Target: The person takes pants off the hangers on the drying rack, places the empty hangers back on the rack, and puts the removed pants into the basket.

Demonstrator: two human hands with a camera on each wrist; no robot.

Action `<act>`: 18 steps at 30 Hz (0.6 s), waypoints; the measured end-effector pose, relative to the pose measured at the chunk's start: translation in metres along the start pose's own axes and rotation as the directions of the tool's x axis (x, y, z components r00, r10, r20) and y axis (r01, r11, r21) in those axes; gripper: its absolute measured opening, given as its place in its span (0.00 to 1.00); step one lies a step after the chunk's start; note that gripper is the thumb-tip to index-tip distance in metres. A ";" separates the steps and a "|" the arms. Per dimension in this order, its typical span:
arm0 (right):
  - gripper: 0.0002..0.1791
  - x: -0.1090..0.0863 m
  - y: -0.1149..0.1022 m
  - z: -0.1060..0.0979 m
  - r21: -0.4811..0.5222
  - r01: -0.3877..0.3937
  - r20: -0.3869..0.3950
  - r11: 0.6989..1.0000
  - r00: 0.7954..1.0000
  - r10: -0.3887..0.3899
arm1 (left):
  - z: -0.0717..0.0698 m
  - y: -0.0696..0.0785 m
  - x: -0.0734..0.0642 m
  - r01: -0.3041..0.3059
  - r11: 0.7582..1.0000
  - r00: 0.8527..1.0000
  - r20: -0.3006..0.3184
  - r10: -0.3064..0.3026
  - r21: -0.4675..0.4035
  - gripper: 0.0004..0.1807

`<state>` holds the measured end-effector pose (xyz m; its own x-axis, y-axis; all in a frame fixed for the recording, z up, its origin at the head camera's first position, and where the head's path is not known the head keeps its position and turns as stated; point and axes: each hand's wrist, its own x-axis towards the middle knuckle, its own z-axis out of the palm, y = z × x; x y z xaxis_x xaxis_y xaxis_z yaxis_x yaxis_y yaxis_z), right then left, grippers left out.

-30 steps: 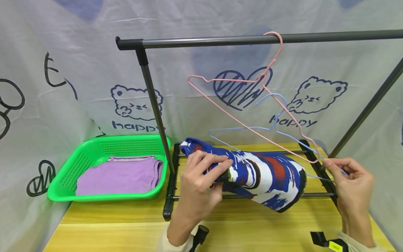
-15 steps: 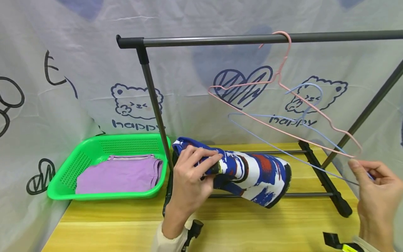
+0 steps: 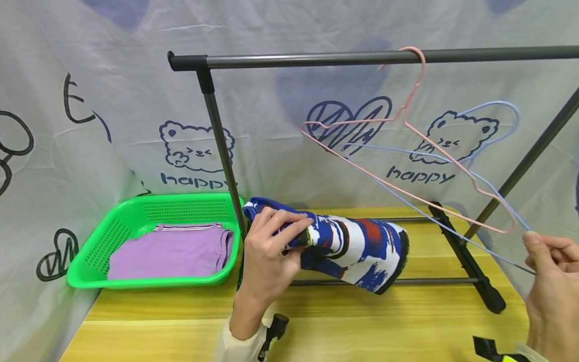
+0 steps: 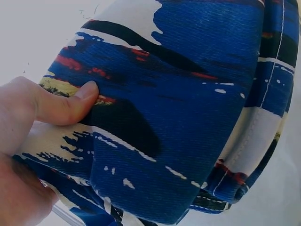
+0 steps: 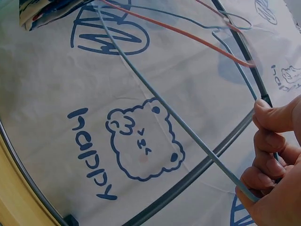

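My left hand (image 3: 273, 251) grips a folded piece of clothing (image 3: 362, 251) patterned in blue, white, red and black, held up in front of the rack's base. In the left wrist view the thumb presses on its printed cloth (image 4: 164, 94). At the far right, my right hand (image 3: 554, 281) pinches one corner of a light blue wire hanger (image 3: 420, 206), whose hook points up and hangs on nothing. A pink hanger (image 3: 362, 163) hangs by its hook from the rack's rail (image 3: 307, 61) and overlaps the blue one in the head view.
A green basket (image 3: 149, 284) with folded lilac clothing (image 3: 176, 254) in it stands on the wooden table (image 3: 181, 332) at the left. The rack's dark post (image 3: 221, 146) rises beside the basket. Behind everything hangs a pale printed curtain (image 3: 289, 20).
My right hand has moved right with the blue hanger, whose hook has risen. The pink hanger has shifted right along the rail. My left hand has drifted slightly left with the clothing.
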<state>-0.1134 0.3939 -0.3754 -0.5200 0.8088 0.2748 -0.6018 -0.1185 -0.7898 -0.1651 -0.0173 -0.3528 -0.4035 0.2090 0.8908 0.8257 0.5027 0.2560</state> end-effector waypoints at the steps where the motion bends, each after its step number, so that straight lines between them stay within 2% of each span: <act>1: 0.05 0.000 0.000 -0.001 -0.008 0.001 -0.009 1.000 1.000 -0.001 | 0.000 -0.001 0.000 0.004 1.000 1.000 0.001 -0.004 -0.002 0.20; 5: 0.05 -0.001 -0.001 0.000 -0.042 0.025 -0.037 0.999 0.999 -0.027 | -0.002 -0.004 -0.002 0.016 1.000 1.000 0.006 -0.016 0.001 0.19; 7: 0.05 -0.003 -0.003 0.001 -0.119 0.047 -0.053 0.992 0.997 -0.054 | -0.003 -0.006 -0.004 0.022 1.000 1.000 0.008 -0.022 0.003 0.19; 9: 0.04 -0.004 -0.005 0.002 -0.151 0.067 -0.068 0.986 0.995 -0.078 | -0.004 -0.009 -0.005 0.025 1.000 1.000 0.007 -0.026 0.009 0.19; 13: 0.02 -0.007 -0.008 0.008 -0.146 0.108 -0.082 0.983 0.989 -0.121 | -0.006 -0.013 -0.007 0.044 0.999 0.999 0.006 -0.044 0.023 0.19; 14: 0.02 -0.007 -0.009 0.009 -0.119 0.122 -0.084 0.985 0.988 -0.132 | -0.007 -0.014 -0.007 0.050 0.998 0.999 0.007 -0.051 0.030 0.19; 18: 0.02 -0.008 -0.012 0.012 -0.148 0.125 -0.115 0.981 0.983 -0.143 | -0.008 -0.016 -0.011 0.078 0.996 0.997 0.012 -0.079 0.052 0.19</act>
<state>-0.1087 0.3819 -0.3618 -0.3552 0.8783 0.3201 -0.5657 0.0706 -0.8216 -0.1708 -0.0342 -0.3636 -0.4718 0.1790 0.8634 0.7703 0.5601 0.3048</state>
